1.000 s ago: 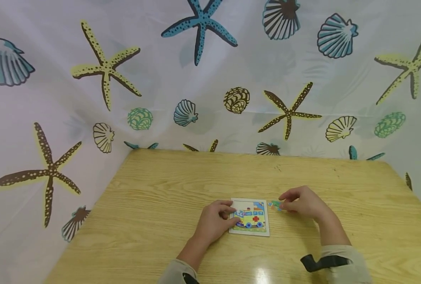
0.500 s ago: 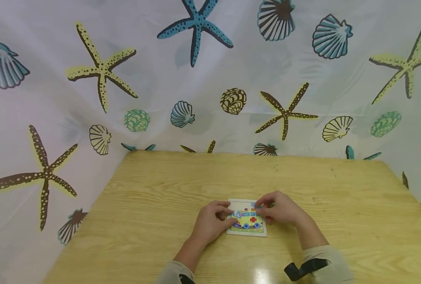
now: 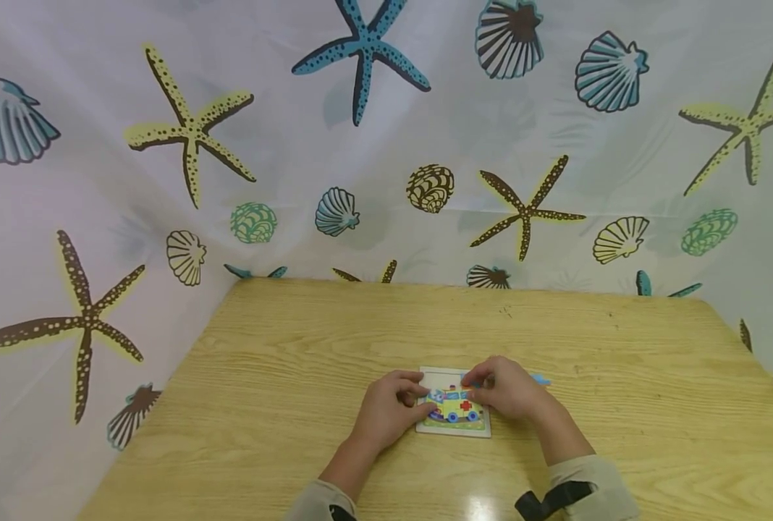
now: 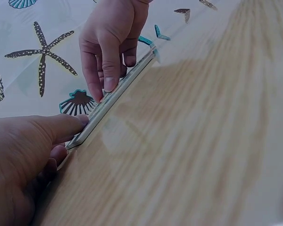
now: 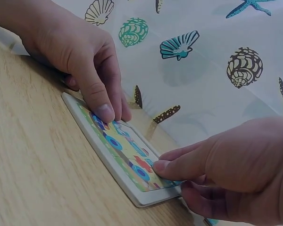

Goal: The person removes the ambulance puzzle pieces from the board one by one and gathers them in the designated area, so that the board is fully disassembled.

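Observation:
A square picture puzzle [image 3: 453,430] in a white frame lies on the table, showing a yellow ambulance with a red cross. My left hand [image 3: 389,412] grips its left edge; in the left wrist view the thumb [image 4: 80,121] lies on top and the fingers curl at the side. At the upper right of the puzzle, my right hand [image 3: 507,391] pinches a puzzle piece with thumb and forefinger, mostly hidden by the fingers. Its other fingers curl beside the frame in the right wrist view. The top left of the frame [image 3: 435,380] shows plain white.
A small blue piece [image 3: 541,379] shows just beyond the back of my right hand. The wood-grain table [image 3: 282,405] stretches out on all sides. A white curtain [image 3: 386,145] printed with starfish and shells hangs along the back and sides.
My right hand has moved left from a green and blue piece beside the frame onto the puzzle's upper right. The blue piece now shows behind it. My left hand keeps its place.

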The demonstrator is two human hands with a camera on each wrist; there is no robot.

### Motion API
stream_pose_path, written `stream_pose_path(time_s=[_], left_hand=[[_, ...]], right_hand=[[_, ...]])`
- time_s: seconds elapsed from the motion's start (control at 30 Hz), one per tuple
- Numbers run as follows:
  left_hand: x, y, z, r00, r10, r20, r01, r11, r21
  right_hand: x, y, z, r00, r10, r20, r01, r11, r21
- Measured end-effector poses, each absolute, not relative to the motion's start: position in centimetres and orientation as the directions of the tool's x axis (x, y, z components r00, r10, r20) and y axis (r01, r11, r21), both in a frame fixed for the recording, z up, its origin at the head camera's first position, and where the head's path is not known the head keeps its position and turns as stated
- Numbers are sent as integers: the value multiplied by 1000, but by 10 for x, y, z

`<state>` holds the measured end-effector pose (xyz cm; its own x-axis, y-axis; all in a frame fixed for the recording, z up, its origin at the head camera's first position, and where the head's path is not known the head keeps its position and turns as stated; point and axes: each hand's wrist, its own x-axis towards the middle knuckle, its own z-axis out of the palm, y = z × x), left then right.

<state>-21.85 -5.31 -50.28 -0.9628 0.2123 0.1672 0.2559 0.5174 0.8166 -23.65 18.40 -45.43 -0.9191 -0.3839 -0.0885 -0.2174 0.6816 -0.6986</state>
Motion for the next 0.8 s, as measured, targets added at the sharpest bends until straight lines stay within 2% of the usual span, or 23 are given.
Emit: stream_pose_path(time_s=[0.37,0.57,0.8], left_hand=[[-217,-54,-498,-965,215,151,244,524,816],[-215,-54,-498,-968,211,133,228,535,813],[-215,-53,-498,-965,209,158,247,529,812]], right_hand=[[-235,180,-451,-909,-417,13,-340,722,-603],[-235,176,-449,-944,-331,11,-270,750,-604],[-236,193,-443,-969,-247,-15,-167,696,-698]])
